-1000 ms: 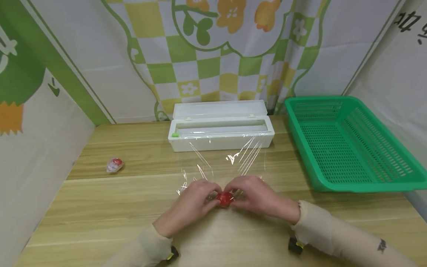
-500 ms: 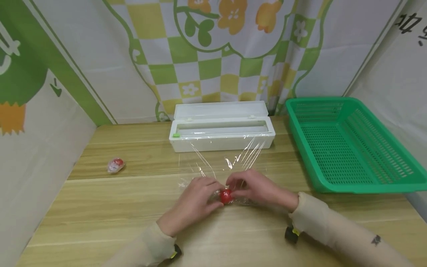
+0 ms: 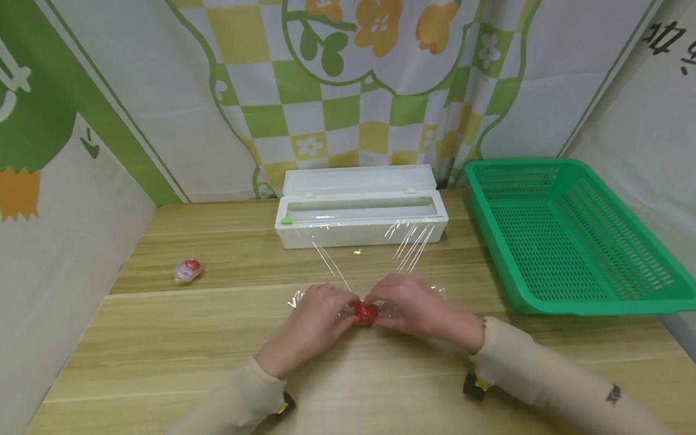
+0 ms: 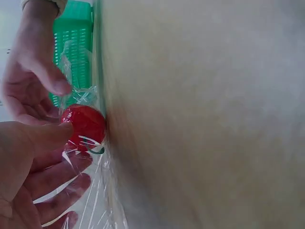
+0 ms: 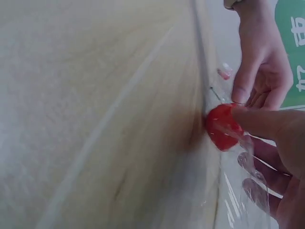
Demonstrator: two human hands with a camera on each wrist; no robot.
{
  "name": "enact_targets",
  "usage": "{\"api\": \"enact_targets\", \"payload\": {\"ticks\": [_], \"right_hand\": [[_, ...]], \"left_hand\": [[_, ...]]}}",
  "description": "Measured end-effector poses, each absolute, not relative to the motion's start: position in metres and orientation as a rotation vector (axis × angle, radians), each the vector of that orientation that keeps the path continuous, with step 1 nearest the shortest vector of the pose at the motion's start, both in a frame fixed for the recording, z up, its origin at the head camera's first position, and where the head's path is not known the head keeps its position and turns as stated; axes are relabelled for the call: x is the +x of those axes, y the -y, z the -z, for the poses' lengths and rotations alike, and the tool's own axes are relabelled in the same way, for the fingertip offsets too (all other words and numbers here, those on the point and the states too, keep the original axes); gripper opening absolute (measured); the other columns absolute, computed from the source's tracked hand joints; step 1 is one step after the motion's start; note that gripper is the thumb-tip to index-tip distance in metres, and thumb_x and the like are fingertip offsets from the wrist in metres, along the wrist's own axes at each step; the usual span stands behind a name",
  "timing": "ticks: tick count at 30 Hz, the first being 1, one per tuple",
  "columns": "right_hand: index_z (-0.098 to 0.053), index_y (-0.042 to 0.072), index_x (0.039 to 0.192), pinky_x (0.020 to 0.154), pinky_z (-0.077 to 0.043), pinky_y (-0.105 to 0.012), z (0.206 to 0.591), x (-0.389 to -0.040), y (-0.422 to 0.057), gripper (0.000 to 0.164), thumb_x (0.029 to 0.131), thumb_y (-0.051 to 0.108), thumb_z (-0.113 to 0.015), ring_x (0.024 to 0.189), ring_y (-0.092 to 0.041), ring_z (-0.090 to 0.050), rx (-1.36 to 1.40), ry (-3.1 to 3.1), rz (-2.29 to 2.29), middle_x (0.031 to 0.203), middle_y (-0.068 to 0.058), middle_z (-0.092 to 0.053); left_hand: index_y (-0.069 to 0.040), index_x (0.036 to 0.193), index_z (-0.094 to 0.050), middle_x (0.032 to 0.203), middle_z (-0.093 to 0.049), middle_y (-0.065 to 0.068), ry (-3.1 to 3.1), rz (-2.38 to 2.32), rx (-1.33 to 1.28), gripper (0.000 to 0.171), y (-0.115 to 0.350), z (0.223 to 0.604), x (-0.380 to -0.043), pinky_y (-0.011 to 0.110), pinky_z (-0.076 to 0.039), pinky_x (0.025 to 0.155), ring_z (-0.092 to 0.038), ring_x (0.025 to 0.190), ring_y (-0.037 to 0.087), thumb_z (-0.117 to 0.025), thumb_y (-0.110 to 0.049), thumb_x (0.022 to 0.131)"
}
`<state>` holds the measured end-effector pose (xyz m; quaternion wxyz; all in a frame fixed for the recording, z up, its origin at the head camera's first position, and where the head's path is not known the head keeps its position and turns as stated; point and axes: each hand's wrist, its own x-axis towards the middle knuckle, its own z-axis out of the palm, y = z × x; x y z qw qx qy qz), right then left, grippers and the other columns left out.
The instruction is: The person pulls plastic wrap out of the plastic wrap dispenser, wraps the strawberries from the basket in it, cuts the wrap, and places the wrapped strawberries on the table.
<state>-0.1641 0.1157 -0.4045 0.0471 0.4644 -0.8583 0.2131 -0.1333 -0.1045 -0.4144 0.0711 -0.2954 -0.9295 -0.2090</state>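
A small red tomato (image 3: 366, 312) with a green stem lies under clear plastic wrap (image 3: 375, 266) at the middle of the table. In the head view my left hand (image 3: 318, 320) pinches it from the left with bent fingers and thumb. From the right, my right hand (image 3: 421, 308) grips it, fingertips close to those of the left. The left wrist view shows my left thumb on the tomato (image 4: 86, 126), with film over the fingers below. Film also drapes over the right fingers in the right wrist view, beside the tomato (image 5: 223, 128).
The wrap runs back to a white dispenser box (image 3: 361, 234) with its lid raised. A wrapped red-and-white bundle (image 3: 188, 270) lies at the left. At the right stands a green plastic basket (image 3: 519, 290). A checkered curtain (image 3: 342, 112) hangs behind the wooden table (image 3: 163, 338).
Both hands and the tomato have moved slightly away from the body, toward the dispenser box. The right fingers have drawn back in around the tomato since half a second ago.
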Motion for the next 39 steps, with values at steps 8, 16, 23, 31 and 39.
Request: {"api": "enact_targets", "payload": {"ticks": [8, 16, 23, 31, 39], "right_hand": [[-0.073, 0.023, 0.099, 0.084, -0.058, -0.023, 0.411, -0.174, -0.112, 0.018, 0.083, 0.022, -0.080, 0.088, 0.001, -0.067, 1.223, 2.834, -1.014, 0.095, 0.014, -0.074], [-0.067, 0.012, 0.108, 0.089, -0.059, -0.033, 0.411, -0.186, -0.116, 0.030, 0.082, 0.017, -0.080, 0.096, -0.010, -0.071, 1.130, 2.906, -1.161, 0.103, 0.002, -0.076], [-0.073, 0.015, 0.104, 0.086, -0.058, -0.034, 0.404, -0.185, -0.119, 0.026, 0.081, 0.023, -0.082, 0.094, -0.014, -0.070, 1.215, 2.763, -0.901, 0.101, 0.002, -0.076], [-0.074, 0.017, 0.105, 0.089, -0.057, -0.030, 0.405, -0.186, -0.112, 0.025, 0.082, 0.014, -0.080, 0.096, -0.009, -0.070, 1.241, 2.787, -0.840, 0.103, 0.006, -0.076], [-0.065, 0.014, 0.111, 0.090, -0.058, -0.032, 0.409, -0.195, -0.110, 0.029, 0.085, 0.013, -0.077, 0.095, -0.009, -0.071, 1.109, 2.876, -0.904, 0.104, 0.002, -0.075]], "left_hand": [[-0.015, 0.109, -0.072, 0.108, -0.074, 0.000, 2.803, 0.568, -0.893, 0.033, 0.106, 0.408, -0.136, 0.042, -0.053, 0.097, -0.067, 0.104, 0.019, -0.083, -0.024, 0.079], [-0.019, 0.107, -0.073, 0.104, -0.072, -0.004, 2.729, 0.547, -1.026, 0.040, 0.106, 0.407, -0.143, 0.036, -0.055, 0.093, -0.067, 0.100, 0.016, -0.083, -0.003, 0.071], [-0.015, 0.114, -0.071, 0.111, -0.075, 0.000, 2.793, 0.615, -0.997, 0.041, 0.108, 0.407, -0.148, 0.038, -0.055, 0.097, -0.069, 0.106, 0.021, -0.077, 0.003, 0.077], [-0.017, 0.114, -0.070, 0.107, -0.075, -0.002, 2.842, 0.665, -0.948, 0.033, 0.110, 0.407, -0.151, 0.038, -0.056, 0.093, -0.068, 0.102, 0.019, -0.071, -0.001, 0.085], [-0.017, 0.121, -0.070, 0.118, -0.068, -0.001, 2.794, 0.526, -0.969, 0.043, 0.108, 0.404, -0.154, 0.035, -0.051, 0.103, -0.060, 0.115, 0.019, -0.078, -0.005, 0.081]]}}
